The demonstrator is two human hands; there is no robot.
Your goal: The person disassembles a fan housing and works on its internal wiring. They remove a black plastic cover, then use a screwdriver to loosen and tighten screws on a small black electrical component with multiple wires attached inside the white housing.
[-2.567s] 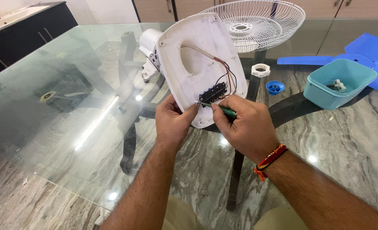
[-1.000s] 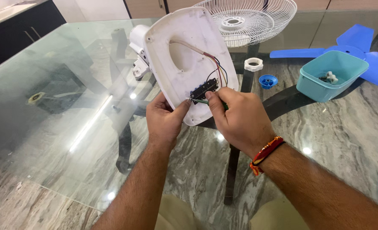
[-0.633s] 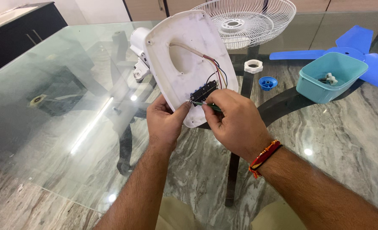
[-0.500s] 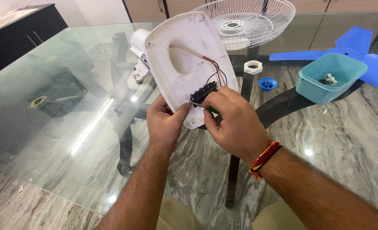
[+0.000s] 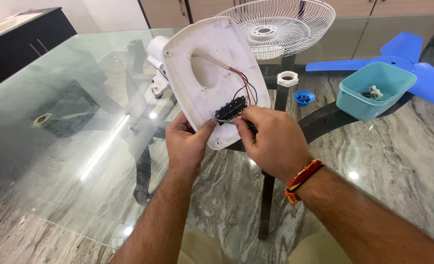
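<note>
A white oval fan base (image 5: 212,68) is tipped up with its underside facing me, over a glass table (image 5: 60,127). My left hand (image 5: 186,143) grips its lower edge, thumb near a black switch block (image 5: 231,108) with coloured wires (image 5: 245,88) running into it. My right hand (image 5: 269,142) holds a thin green-handled screwdriver (image 5: 237,123), whose tip rests at the switch block. A red and orange thread band circles my right wrist.
A white wire fan guard (image 5: 280,24) lies at the back. Blue fan blades (image 5: 417,63) and a teal tub (image 5: 375,90) holding small parts sit at the right. A white ring nut (image 5: 287,78) and a blue cap (image 5: 304,98) lie between them.
The base has tilted slightly and my right hand has shifted along the switch block with the screwdriver. My left hand keeps its grip on the lower edge.
</note>
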